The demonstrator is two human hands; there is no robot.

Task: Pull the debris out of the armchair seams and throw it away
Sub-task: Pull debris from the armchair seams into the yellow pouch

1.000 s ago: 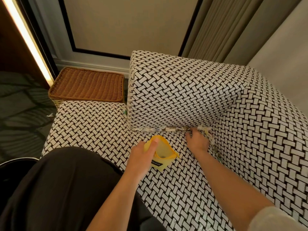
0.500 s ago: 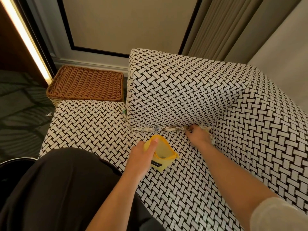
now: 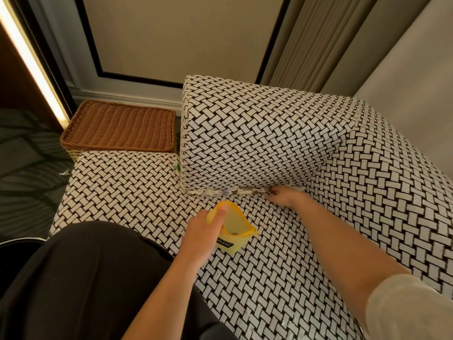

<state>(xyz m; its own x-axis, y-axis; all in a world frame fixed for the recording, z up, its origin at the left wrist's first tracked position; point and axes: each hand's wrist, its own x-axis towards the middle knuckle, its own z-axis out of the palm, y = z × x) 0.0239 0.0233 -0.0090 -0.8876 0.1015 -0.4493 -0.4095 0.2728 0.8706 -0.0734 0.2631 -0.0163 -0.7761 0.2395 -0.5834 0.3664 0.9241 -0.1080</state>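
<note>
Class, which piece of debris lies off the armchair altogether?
The white scrap on the dark floor, left of the seat; the seam debris lies wedged under the armrest.

place: looked like a hotel or home sitting room | evidence: woven-pattern armchair (image 3: 257,133); pleated curtain (image 3: 301,42); panelled wall (image 3: 183,33); wicker basket (image 3: 120,127); patterned carpet (image 3: 24,173)

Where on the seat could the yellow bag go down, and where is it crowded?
Bare seat between the leg and armrest, and more near the right forearm. Crowded along the seam: debris fills it, with the right hand at its end.
</note>
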